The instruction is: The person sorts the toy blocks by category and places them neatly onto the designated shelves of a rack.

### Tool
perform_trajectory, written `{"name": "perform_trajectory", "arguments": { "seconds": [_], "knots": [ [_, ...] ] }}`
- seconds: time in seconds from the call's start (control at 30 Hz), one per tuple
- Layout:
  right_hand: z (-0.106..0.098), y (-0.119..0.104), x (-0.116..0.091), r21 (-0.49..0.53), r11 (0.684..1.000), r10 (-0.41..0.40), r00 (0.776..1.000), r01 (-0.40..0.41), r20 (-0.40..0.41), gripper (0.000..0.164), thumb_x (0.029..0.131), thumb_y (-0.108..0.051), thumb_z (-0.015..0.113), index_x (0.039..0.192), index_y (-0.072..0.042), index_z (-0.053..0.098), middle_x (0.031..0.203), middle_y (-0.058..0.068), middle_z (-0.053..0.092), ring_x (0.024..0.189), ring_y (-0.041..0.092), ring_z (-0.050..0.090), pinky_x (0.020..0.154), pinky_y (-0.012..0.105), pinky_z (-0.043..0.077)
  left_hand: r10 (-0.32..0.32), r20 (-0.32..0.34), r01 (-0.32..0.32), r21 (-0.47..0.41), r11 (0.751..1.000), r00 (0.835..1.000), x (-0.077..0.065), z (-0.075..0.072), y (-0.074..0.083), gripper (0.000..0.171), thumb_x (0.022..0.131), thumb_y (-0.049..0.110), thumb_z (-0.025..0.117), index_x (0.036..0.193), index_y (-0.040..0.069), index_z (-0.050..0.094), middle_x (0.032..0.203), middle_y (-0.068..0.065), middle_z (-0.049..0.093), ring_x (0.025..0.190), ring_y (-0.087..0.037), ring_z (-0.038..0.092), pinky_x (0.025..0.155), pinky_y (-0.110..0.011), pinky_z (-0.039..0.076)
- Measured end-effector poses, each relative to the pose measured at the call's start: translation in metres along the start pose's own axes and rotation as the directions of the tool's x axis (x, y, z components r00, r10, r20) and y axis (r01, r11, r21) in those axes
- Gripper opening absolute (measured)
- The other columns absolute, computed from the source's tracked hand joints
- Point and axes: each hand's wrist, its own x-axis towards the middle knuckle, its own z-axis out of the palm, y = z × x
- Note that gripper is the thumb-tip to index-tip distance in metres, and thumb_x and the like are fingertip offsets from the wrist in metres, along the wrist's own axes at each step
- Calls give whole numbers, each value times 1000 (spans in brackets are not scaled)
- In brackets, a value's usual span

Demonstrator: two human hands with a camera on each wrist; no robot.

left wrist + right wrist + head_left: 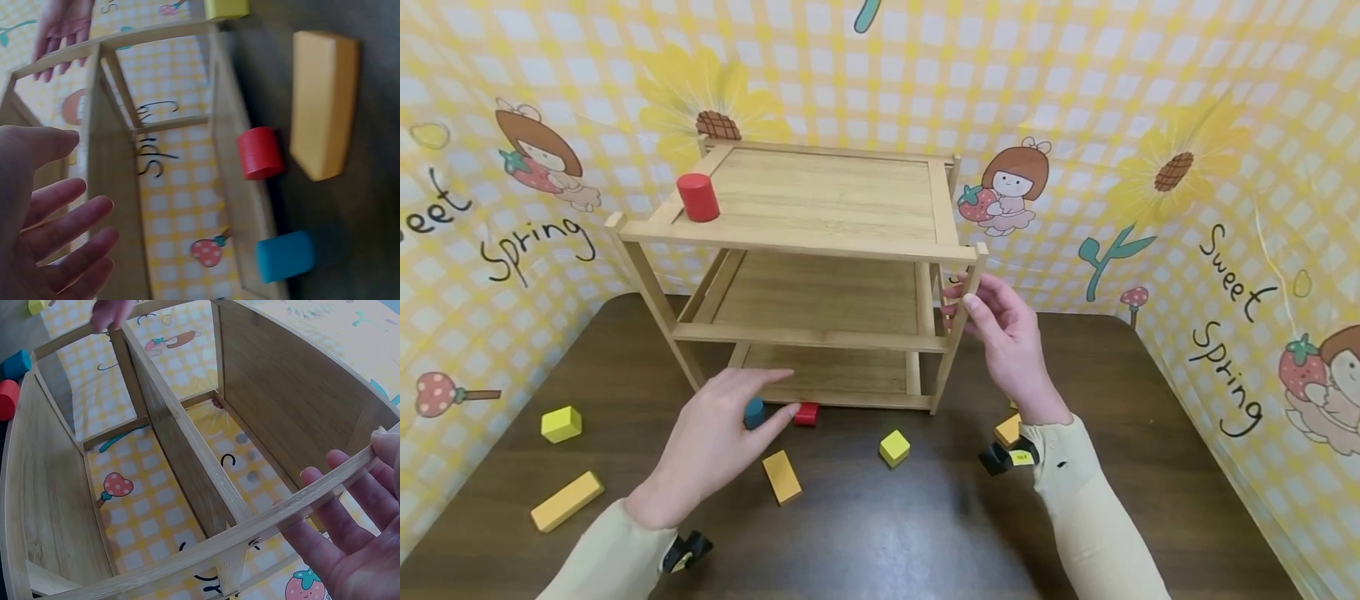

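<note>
A three-tier wooden shelf rack (831, 196) stands upright on the dark table. My right hand (1007, 342) holds its right front post, thumb in front and fingers behind; the right wrist view shows these fingers (337, 519) across the post. In front of the lower tiers, my left hand (718, 429) hovers with fingers loosely extended and nothing in them. On the top tier's front left corner sits a red cylinder (698, 198). Near the rack's bottom edge lie a blue cylinder (755, 412), partly covered by my left hand, and a smaller red cylinder (807, 414).
An orange block (782, 477) and a yellow cube (894, 448) lie before the rack. Farther left are another yellow cube (561, 424) and a long orange block (567, 502). One more orange block (1007, 429) shows beside my right wrist. Patterned cloth (1150, 250) surrounds the table.
</note>
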Motion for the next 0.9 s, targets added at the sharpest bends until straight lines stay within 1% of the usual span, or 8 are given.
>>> {"name": "perform_trajectory", "arguments": {
  "seconds": [0.13, 0.27, 0.4, 0.57, 0.67, 0.77, 0.9],
  "knots": [
    [1, 0, 1, -8, 1000, -2, 1000, 2, 4, 31, 107, -5, 52, 133, 13, 52, 118, 25, 66, 97, 32, 70, 87, 51, 56, -4, 57, 4, 9, 1000, 998, -8, 13, -3, 41, 88, 35, 81, 122, 14, 73, 117, 2, 72, 109, -23, 64, 93, -48, 51],
    [1, 0, 0, -16, 1000, -3, 1000, 3, -1, 31, 107, -5, 52, 133, 12, 52, 118, 25, 66, 98, 31, 70, 87, 51, 56, 7, 118, -11, 26, 1000, 993, -11, 25, -6, 39, 88, 36, 81, 119, 14, 74, 113, 3, 72, 107, -22, 65, 90, -46, 53],
    [-1, 0, -1, -23, 1000, -3, 1000, 3, -2, 29, 107, -7, 53, 133, 6, 56, 118, 23, 67, 100, 32, 70, 87, 49, 56, 12, 166, -21, 50, 999, 986, -11, 34, -10, 40, 87, 34, 82, 119, 12, 74, 113, 1, 73, 108, -24, 66, 93, -46, 52],
    [-2, 1, -1, -16, 1000, -5, 1000, 5, 5, 26, 107, -8, 53, 131, -1, 60, 118, 22, 67, 100, 32, 69, 87, 47, 57, 32, 193, -46, 67, 997, 981, -10, 39, -16, 39, 85, 29, 84, 117, 9, 73, 114, -2, 72, 105, -26, 66, 91, -46, 53],
    [-2, 2, -1, -10, 1000, -8, 1000, 8, 8, 27, 107, -7, 52, 131, 2, 59, 117, 21, 67, 99, 32, 70, 86, 47, 57, 50, 207, -68, 79, 995, 977, -9, 42, -19, 38, 84, 26, 85, 116, 9, 74, 112, -3, 73, 101, -25, 66, 86, -45, 55],
    [-1, 2, -1, -2, 1000, -9, 1000, 9, 7, 30, 107, -6, 52, 133, 8, 55, 117, 23, 67, 99, 33, 70, 86, 48, 57, 60, 221, -83, 96, 992, 973, -8, 46, -20, 38, 83, 23, 86, 115, 8, 74, 110, -3, 72, 100, -25, 66, 85, -44, 55],
    [-1, 1, -1, 11, 1000, -11, 1000, 11, 1, 30, 107, -4, 52, 133, 10, 54, 117, 25, 66, 97, 35, 70, 85, 48, 58, 68, 232, -96, 109, 989, 970, -6, 49, -21, 39, 81, 20, 88, 115, 7, 74, 108, -4, 72, 98, -24, 65, 84, -43, 56]
  ]
}}
